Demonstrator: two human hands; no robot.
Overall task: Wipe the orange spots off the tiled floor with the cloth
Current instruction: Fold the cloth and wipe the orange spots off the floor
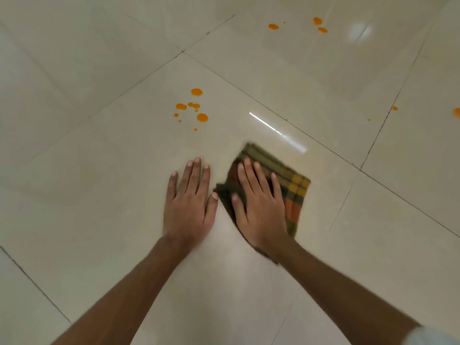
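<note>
Cloth [295, 185], folded plaid, lies flat on the tiled floor [99, 170] under the right hand [261, 207], fingers straight, pressing. Left hand [189, 205] flat on bare tile just beside. Orange spots [193, 107] ahead on the same tile, untouched.

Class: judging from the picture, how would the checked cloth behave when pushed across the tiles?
Probably floppy: the checked cloth lies folded flat under the right hand. It likely slides easily, since the tiled floor looks glossy.
</note>
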